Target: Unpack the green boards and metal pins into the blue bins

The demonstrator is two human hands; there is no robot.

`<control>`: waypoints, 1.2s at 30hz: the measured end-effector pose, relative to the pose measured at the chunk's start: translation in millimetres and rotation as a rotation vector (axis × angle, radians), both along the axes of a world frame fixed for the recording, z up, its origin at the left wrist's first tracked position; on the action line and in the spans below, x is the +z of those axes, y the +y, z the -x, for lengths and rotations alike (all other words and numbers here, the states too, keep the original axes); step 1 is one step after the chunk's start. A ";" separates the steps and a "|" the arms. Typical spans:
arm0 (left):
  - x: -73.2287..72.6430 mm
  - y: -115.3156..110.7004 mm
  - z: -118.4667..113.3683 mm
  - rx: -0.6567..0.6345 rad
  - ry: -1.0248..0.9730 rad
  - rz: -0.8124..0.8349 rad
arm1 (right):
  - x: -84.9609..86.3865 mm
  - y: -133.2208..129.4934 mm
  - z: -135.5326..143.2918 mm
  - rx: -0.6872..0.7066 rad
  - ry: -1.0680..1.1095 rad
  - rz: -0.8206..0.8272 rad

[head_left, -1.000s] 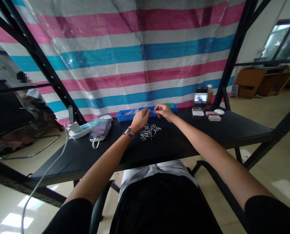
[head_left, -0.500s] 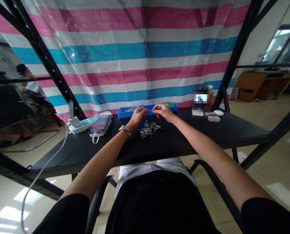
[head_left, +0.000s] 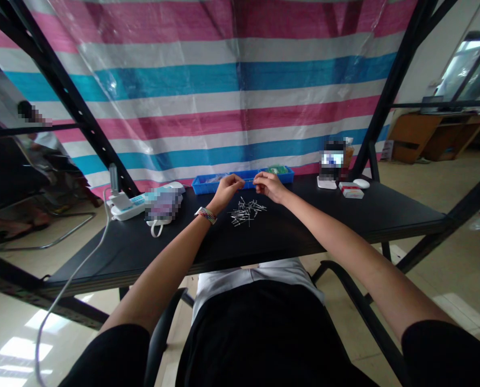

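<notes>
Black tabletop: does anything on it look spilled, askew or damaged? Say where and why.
The pile of thin metal pieces looks spilled: it lies loose on the black tabletop, on the near side of the blue tray, pieces pointing every way. It may be deliberate; they are too small to check for damage.

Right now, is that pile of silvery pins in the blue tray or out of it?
Out: the pile of silvery pins lies loose on the black tabletop, on the near side of the blue tray.
</notes>
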State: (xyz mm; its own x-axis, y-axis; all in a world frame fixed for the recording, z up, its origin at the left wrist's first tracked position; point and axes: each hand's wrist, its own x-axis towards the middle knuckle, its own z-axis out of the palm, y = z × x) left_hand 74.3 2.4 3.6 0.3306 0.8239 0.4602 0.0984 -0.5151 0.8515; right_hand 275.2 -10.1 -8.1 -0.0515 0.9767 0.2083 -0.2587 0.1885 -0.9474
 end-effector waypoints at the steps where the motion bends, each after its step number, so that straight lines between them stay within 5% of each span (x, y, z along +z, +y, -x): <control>1: -0.5 0.2 0.9 -0.001 0.002 -0.004 | -0.2 0.0 0.0 0.012 0.000 0.004; 23: -9.0 16.5 8.1 -0.028 -0.166 0.170 | 12.0 5.7 6.7 -0.084 -0.378 -0.323; 31: -7.0 11.4 11.2 0.053 -0.131 0.115 | 10.7 40.0 -1.9 -0.495 -0.568 -0.371; 36: -13.3 9.2 18.8 0.219 0.089 -0.072 | 14.8 70.6 -1.6 -0.569 -0.829 -0.373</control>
